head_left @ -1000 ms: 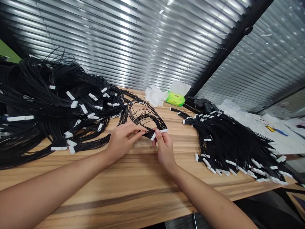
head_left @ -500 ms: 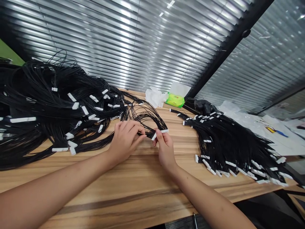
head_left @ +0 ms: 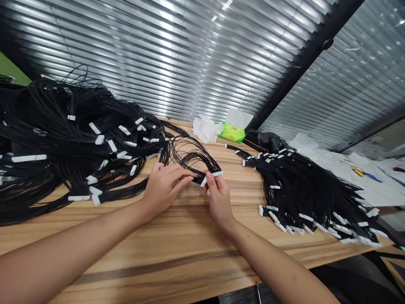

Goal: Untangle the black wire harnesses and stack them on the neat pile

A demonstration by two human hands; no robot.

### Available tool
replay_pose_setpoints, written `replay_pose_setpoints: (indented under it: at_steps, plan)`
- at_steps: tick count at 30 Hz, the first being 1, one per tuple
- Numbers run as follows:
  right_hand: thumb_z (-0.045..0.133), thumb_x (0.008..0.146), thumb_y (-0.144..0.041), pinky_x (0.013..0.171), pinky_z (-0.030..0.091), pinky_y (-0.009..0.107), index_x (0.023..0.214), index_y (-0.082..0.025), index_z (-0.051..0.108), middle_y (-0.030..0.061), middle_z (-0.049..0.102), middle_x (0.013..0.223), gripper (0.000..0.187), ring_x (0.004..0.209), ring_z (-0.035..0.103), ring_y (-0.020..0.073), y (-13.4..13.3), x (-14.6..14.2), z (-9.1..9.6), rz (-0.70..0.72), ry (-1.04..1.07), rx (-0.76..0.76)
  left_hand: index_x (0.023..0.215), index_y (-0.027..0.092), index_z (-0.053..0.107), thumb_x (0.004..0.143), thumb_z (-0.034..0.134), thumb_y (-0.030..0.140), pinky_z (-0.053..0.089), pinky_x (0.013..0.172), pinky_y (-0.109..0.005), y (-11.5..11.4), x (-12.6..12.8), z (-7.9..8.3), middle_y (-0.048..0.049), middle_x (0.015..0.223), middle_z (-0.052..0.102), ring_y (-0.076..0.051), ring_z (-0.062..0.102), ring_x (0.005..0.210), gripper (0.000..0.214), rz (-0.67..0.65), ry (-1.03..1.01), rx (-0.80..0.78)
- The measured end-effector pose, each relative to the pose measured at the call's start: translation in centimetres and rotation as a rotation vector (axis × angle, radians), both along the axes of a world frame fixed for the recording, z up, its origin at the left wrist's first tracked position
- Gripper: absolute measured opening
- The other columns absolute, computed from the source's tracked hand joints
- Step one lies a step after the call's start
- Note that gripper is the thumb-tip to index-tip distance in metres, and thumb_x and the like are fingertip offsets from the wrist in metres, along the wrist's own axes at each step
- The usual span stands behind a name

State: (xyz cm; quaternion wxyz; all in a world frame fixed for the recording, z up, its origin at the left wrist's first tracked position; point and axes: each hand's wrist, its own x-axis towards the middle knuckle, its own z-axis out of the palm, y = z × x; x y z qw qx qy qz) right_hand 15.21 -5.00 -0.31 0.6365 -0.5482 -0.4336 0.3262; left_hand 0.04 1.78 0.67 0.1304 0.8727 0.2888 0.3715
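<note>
A looped black wire harness (head_left: 193, 156) with a white connector (head_left: 212, 176) lies in the middle of the wooden table (head_left: 177, 249). My right hand (head_left: 218, 198) pinches the white connector between thumb and fingers. My left hand (head_left: 164, 188) is closed on the black wires just left of the connector. The loop arcs up and back toward a big tangled heap of black harnesses (head_left: 63, 143) on the left. A flatter pile of harnesses (head_left: 303, 194) with white connectors lies on the right.
At the back of the table sit crumpled white tissue (head_left: 205, 128) and a green tissue pack (head_left: 233, 132). A black object (head_left: 268, 140) lies behind the right pile. Clear plastic and papers (head_left: 363, 173) spread at far right. Window blinds stand close behind.
My left fingers have shifted slightly along the wires near the connector. The right hand and the connector stay in place.
</note>
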Motion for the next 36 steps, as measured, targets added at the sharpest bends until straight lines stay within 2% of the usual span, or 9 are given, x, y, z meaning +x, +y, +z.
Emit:
replay_pose_setpoints:
  at_steps: [4, 8, 13, 16, 21, 24, 31, 36]
  plan:
    - [0.051, 0.087, -0.046, 0.053, 0.035, 0.024, 0.073, -0.019, 0.054, -0.0049, 0.044, 0.057, 0.031, 0.054, 0.041, 0.0109, -0.03, 0.0, -0.04, -0.005, -0.051, -0.001, 0.091, 0.026, 0.069, 0.092, 0.049, 0.036, 0.028, 0.075, -0.034, 0.07, 0.07, -0.14, 0.0014, 0.084, 0.069, -0.014, 0.058, 0.077, 0.023, 0.028, -0.011, 0.01]
    - [0.049, 0.088, -0.046, 0.053, 0.033, 0.024, 0.076, -0.018, 0.056, -0.0041, 0.045, 0.058, 0.031, 0.055, 0.04, 0.0112, -0.04, 0.11, -0.16, 0.008, -0.138, 0.0, 0.085, 0.025, 0.071, 0.087, 0.057, 0.037, 0.032, 0.078, -0.033, 0.21, 0.33, -0.29, -0.0005, 0.084, 0.066, -0.017, 0.055, 0.083, 0.018, 0.082, -0.042, -0.021]
    - [0.048, 0.089, -0.045, 0.055, 0.033, 0.025, 0.079, -0.017, 0.058, -0.0035, 0.046, 0.061, 0.031, 0.057, 0.041, 0.0115, 0.03, 0.38, -0.28, -0.003, -0.256, -0.01, 0.082, 0.023, 0.067, 0.086, 0.058, 0.032, 0.037, 0.077, -0.03, 0.33, 0.5, -0.37, 0.0, 0.083, 0.063, -0.016, 0.054, 0.083, 0.013, 0.003, -0.104, -0.134]
    - [0.048, 0.089, -0.045, 0.054, 0.033, 0.025, 0.075, -0.018, 0.055, -0.0043, 0.045, 0.058, 0.032, 0.055, 0.04, 0.0114, 0.09, 0.36, -0.23, 0.013, -0.223, -0.023, 0.085, 0.021, 0.065, 0.089, 0.053, 0.032, 0.037, 0.078, -0.031, 0.22, 0.42, -0.32, -0.0017, 0.087, 0.062, -0.017, 0.054, 0.086, 0.016, -0.009, -0.117, -0.102]
    - [0.049, 0.088, -0.047, 0.053, 0.032, 0.024, 0.069, -0.019, 0.051, -0.0053, 0.042, 0.054, 0.034, 0.053, 0.039, 0.011, 0.05, 0.1, -0.13, 0.031, -0.146, -0.037, 0.089, 0.022, 0.063, 0.09, 0.05, 0.031, 0.031, 0.085, -0.037, -0.21, 0.21, -0.04, -0.0041, 0.094, 0.061, -0.019, 0.051, 0.089, 0.016, 0.069, -0.077, 0.114]
    - [0.05, 0.087, -0.046, 0.053, 0.033, 0.024, 0.069, -0.019, 0.052, -0.0055, 0.043, 0.054, 0.033, 0.053, 0.04, 0.0107, 0.15, 0.15, 0.0, 0.011, -0.097, -0.028, 0.088, 0.022, 0.063, 0.09, 0.05, 0.03, 0.028, 0.086, -0.038, -0.44, 0.15, 0.17, -0.004, 0.094, 0.063, -0.019, 0.052, 0.089, 0.015, 0.1, -0.06, 0.182]
    - [0.052, 0.086, -0.045, 0.055, 0.035, 0.025, 0.073, -0.018, 0.055, -0.0055, 0.044, 0.054, 0.031, 0.053, 0.041, 0.0107, 0.44, 0.47, 0.52, -0.052, -0.011, -0.001, 0.088, 0.022, 0.062, 0.092, 0.049, 0.031, 0.029, 0.079, -0.034, -0.12, 0.19, 0.05, -0.0005, 0.092, 0.069, -0.015, 0.059, 0.087, 0.016, -0.011, -0.035, 0.111]
    - [0.055, 0.084, -0.046, 0.053, 0.033, 0.025, 0.074, -0.018, 0.055, -0.0063, 0.044, 0.053, 0.03, 0.051, 0.04, 0.0103, 0.5, 0.51, 0.32, -0.057, 0.072, 0.028, 0.091, 0.023, 0.066, 0.092, 0.05, 0.031, 0.029, 0.079, -0.035, -0.12, 0.12, -0.09, 0.0015, 0.084, 0.071, -0.013, 0.06, 0.076, 0.018, 0.023, -0.057, 0.086]
